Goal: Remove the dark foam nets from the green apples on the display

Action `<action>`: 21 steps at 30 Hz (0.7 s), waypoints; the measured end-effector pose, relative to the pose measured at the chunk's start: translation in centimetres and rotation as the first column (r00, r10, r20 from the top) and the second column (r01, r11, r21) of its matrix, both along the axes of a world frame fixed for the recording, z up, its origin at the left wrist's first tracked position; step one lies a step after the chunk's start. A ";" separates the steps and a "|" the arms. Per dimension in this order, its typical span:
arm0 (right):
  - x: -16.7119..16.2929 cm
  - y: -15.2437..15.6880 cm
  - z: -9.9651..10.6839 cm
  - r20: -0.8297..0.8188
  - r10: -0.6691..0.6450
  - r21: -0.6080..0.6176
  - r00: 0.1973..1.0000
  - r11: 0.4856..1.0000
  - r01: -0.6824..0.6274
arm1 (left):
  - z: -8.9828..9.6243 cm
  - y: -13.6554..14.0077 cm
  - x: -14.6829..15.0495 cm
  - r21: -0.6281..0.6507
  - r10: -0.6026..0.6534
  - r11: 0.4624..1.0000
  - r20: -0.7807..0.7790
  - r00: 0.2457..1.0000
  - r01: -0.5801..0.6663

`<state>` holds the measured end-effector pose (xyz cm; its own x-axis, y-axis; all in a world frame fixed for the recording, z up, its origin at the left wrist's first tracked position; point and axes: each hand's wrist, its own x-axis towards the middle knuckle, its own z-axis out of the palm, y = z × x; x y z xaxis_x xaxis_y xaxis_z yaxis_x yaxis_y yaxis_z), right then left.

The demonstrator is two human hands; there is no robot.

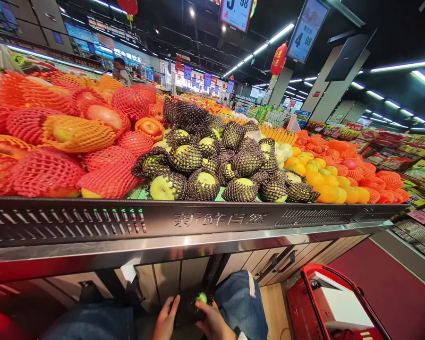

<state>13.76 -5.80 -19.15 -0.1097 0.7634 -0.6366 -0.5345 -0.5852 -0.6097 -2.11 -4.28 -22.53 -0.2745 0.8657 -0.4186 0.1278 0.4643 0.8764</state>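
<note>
Low in front of the fruit stand, my right hand is closed around a small green fruit, with something dark, seemingly black foam net, around it. My fingers and the shadow hide most of it, so its exact kind cannot be made out. To its left is my left hand, fingers stretched upward and apart from the fruit, with nothing visible in it. Above both hands, green apples in black foam nets are piled on the stand.
The stand's black front rail runs across above my hands. Fruit in red nets lies left, oranges right. My jeans-covered knees flank my hands. A red shopping basket holding a white box stands at right.
</note>
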 end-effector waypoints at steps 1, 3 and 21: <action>0.2 0.0 0.1 -0.021 0.010 -0.015 1.000 1.000 -0.010 | 0.0 0.1 0.0 0.002 0.011 1.000 0.032 0.999 -0.011; 0.6 -0.1 0.0 -0.065 0.053 -0.002 0.996 0.999 -0.053 | -0.1 0.2 -0.1 -0.009 0.003 1.000 0.103 0.995 -0.002; 0.4 0.0 -0.1 -0.097 0.138 -0.007 0.986 0.990 -0.139 | -3.6 -2.0 0.1 0.487 -0.428 0.746 -0.170 0.888 0.453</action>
<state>14.19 -5.81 -19.27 -0.2746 0.7281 -0.6280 -0.5036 -0.6653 -0.5512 -2.02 -6.25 -26.14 0.1829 0.9769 0.1100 0.2519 -0.1548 0.9553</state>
